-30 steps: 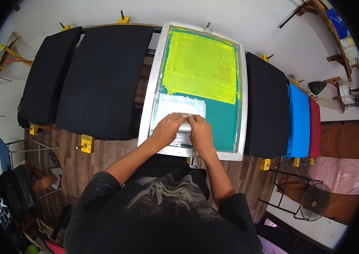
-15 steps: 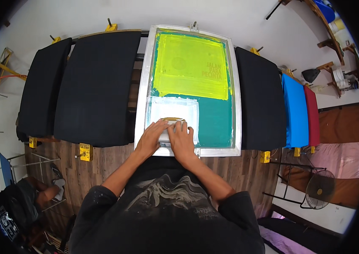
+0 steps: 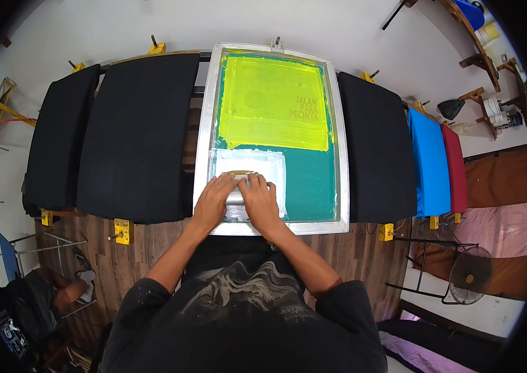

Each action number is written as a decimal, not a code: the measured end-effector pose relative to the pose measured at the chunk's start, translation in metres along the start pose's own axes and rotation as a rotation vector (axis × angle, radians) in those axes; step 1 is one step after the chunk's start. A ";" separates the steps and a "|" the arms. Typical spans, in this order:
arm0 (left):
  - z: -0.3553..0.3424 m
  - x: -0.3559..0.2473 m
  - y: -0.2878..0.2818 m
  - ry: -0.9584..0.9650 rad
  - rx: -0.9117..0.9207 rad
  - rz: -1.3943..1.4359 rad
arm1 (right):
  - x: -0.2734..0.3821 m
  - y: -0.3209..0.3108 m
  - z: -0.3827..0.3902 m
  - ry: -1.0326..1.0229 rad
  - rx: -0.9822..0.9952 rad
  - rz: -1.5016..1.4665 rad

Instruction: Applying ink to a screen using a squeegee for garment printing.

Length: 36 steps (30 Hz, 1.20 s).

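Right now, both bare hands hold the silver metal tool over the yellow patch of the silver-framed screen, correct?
No: the head view shows the left hand and right hand holding the silver metal tool over the white rectangular patch, not the yellow patch, of the silver-framed screen.

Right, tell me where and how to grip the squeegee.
I'd take the squeegee by its grey body, one hand toward each end, coming from the near side: it runs left to right, its broad face showing between the left hand and right hand.
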State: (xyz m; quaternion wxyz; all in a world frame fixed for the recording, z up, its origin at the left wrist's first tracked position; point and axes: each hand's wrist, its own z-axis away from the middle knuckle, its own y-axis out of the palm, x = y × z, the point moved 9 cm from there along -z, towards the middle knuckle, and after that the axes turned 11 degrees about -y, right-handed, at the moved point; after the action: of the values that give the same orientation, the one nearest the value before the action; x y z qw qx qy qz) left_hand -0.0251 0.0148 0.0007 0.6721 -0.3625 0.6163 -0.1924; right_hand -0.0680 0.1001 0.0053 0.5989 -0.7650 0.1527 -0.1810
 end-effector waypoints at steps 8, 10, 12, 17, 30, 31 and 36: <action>0.010 -0.008 0.030 0.052 0.014 -0.195 | -0.018 0.009 0.024 0.068 0.084 -0.131; 0.008 -0.012 0.039 0.054 0.035 -0.150 | -0.023 0.008 0.031 0.100 0.126 -0.166; 0.007 -0.014 0.038 0.055 0.044 -0.126 | -0.027 0.006 0.035 0.136 0.151 -0.168; -0.001 -0.027 0.029 0.057 0.087 -0.068 | -0.033 -0.010 0.035 0.178 0.145 -0.256; -0.102 -0.015 0.005 -0.103 0.398 -0.196 | -0.087 0.000 -0.052 0.027 0.402 -0.497; -0.104 -0.014 0.003 -0.136 0.440 -0.212 | -0.089 -0.002 -0.058 0.021 0.404 -0.497; -0.103 -0.005 0.000 -0.159 0.452 -0.200 | -0.083 0.004 -0.063 0.007 0.496 -0.564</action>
State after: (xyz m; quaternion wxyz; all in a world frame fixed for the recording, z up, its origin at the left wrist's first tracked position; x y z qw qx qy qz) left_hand -0.1258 -0.0075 0.0070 0.7599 -0.2762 0.4640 -0.3620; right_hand -0.1709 0.0822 0.0079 0.6921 -0.6081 -0.1102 -0.3729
